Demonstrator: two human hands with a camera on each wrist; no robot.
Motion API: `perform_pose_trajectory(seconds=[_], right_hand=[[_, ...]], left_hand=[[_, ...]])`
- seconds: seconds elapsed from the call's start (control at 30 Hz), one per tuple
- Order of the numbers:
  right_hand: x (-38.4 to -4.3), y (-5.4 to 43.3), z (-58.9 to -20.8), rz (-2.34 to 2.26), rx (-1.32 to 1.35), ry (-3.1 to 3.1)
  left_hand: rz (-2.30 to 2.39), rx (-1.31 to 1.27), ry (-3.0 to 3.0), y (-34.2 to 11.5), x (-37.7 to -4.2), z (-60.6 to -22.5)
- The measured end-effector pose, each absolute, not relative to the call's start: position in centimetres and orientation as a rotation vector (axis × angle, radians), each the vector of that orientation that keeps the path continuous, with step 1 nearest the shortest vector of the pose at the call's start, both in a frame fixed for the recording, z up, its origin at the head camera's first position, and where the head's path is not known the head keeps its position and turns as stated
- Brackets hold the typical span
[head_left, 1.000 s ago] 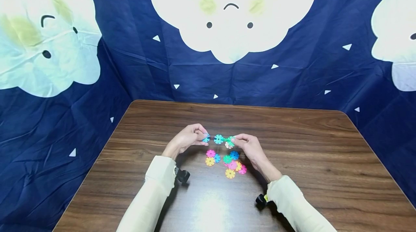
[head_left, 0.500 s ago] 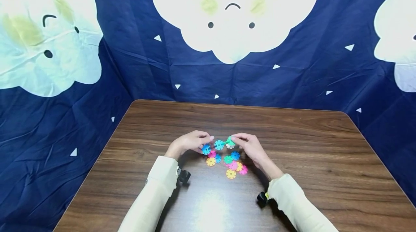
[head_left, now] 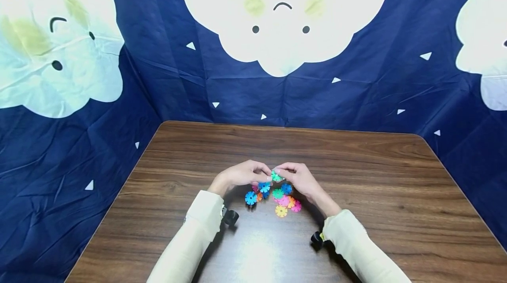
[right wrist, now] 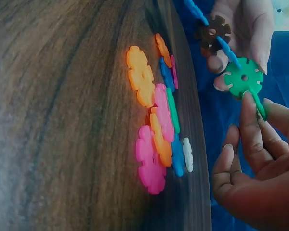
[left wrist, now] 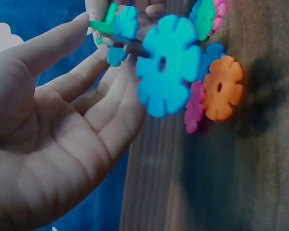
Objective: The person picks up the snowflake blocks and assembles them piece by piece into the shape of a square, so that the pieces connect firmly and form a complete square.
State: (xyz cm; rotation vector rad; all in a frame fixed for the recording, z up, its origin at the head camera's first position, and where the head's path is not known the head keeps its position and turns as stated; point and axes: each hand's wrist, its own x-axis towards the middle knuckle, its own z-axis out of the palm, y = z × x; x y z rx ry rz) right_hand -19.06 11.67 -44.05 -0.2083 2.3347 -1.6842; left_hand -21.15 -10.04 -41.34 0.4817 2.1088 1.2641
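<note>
A chain of notched plastic snowflake discs hangs between the hands. Its blue end disc (head_left: 251, 198) droops to the lower left, and a brown disc (right wrist: 213, 32) links it to another blue disc (head_left: 264, 187). Beyond that come two interlocked green discs (right wrist: 244, 77). With thumb and fingers, the right hand (head_left: 304, 182) pinches the outer green disc at the chain's right end. The left hand (head_left: 242, 174) holds the chain beside the green discs, its thumb and fingertips at their edge in the right wrist view. In the left wrist view the blue end disc (left wrist: 167, 67) dangles beside the left fingers.
Loose discs lie on the wooden table (head_left: 376, 186) below the hands: a yellow disc (head_left: 281, 211), a pink disc (head_left: 295, 206), an orange disc (left wrist: 223, 88), a white disc (right wrist: 188, 155) and several others. A blue cloth with clouds (head_left: 283, 14) stands behind the table.
The left hand has let go of the blue end disc and moved right to the green discs. The chain's left end has dropped toward the lower left. The right hand has shifted slightly left.
</note>
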Motion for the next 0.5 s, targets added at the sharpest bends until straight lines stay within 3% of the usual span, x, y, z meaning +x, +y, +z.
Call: perform_pose_trajectory(seconds=[0.17,0.5], right_hand=[[-18.9,11.9,-44.4,-1.639,-0.218,2.377],[-17.6,12.1,-44.7,-1.033,-0.62,2.705]], left_hand=[[1.371,0.394,2.053,-10.8,-21.3,-41.7],[1.538,0.364,1.934,-11.8,-21.3,-42.0]])
